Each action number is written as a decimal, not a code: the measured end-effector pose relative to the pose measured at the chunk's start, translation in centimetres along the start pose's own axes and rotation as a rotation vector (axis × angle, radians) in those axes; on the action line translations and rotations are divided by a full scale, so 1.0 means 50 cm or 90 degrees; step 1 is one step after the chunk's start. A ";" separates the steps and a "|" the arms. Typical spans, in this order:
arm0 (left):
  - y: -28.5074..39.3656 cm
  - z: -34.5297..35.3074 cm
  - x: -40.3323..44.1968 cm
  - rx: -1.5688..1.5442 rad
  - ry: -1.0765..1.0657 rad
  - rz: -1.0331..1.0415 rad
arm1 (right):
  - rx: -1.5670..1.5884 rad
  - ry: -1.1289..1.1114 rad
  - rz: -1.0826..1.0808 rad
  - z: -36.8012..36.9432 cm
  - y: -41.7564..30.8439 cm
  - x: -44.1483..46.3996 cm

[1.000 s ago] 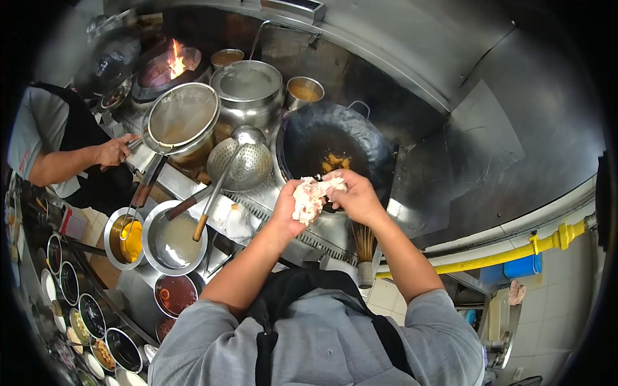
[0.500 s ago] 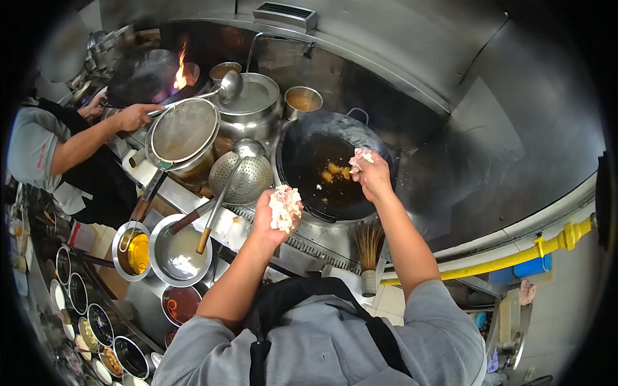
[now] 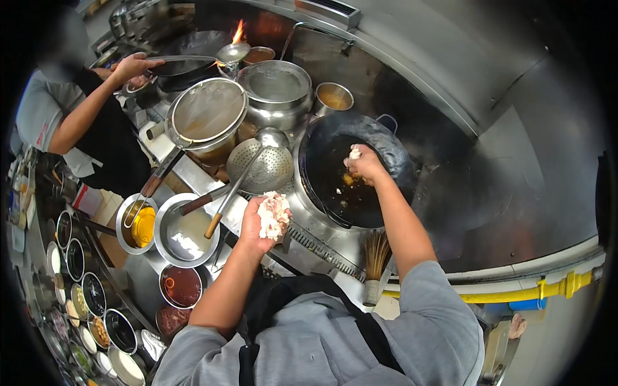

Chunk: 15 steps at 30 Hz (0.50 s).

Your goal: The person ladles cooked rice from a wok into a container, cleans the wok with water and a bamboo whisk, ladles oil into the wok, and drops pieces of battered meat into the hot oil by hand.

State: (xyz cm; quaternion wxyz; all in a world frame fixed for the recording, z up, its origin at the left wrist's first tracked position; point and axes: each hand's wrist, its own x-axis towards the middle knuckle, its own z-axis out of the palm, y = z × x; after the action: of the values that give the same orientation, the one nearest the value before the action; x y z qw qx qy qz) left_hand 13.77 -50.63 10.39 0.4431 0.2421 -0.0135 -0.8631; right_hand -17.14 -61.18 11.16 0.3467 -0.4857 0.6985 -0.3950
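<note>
On my left hand [image 3: 256,226], palm up with the fingers curled round its side, rests a lump of pale pinkish-white pieces [image 3: 273,215], probably raw meat. It is held over the counter edge, left of the wok. My right hand [image 3: 367,166] is over the large black wok [image 3: 393,154], its fingers pinched on a small pale piece [image 3: 355,153]. Dark liquid with a few golden-brown pieces [image 3: 349,179] and a small white bit lies in the wok, partly hidden by that hand.
A perforated ladle [image 3: 270,168] lies left of the wok, beside metal bowls [image 3: 187,230] and pots [image 3: 273,83]. A bamboo brush [image 3: 373,257] stands below the wok. At left a co-worker [image 3: 84,122] holds a ladle [image 3: 233,53] near a flame.
My hands moved apart, the right out over the wok with a piece from the lump. The left moved leftward. The co-worker's ladle has come up toward the flame, and the view has shifted.
</note>
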 end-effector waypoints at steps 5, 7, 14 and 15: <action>0.009 -0.029 -0.002 -0.030 0.021 -0.012 | -0.431 0.028 -0.043 0.056 0.076 0.033; 0.005 -0.037 0.003 -0.032 0.030 -0.019 | -0.426 0.024 -0.052 0.061 0.108 0.059; -0.022 -0.048 0.052 -0.010 0.003 0.001 | -0.234 -0.021 -0.114 0.029 -0.063 -0.056; -0.028 -0.031 0.060 -0.021 0.024 0.023 | -0.166 -0.099 -0.015 0.031 -0.112 -0.109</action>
State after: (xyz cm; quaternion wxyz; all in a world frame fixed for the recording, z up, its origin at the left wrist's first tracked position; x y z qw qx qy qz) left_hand 11.90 -51.82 7.47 0.4624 0.2507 0.0044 -0.8505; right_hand -11.99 -57.55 16.00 0.3290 -0.5640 0.7092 -0.2661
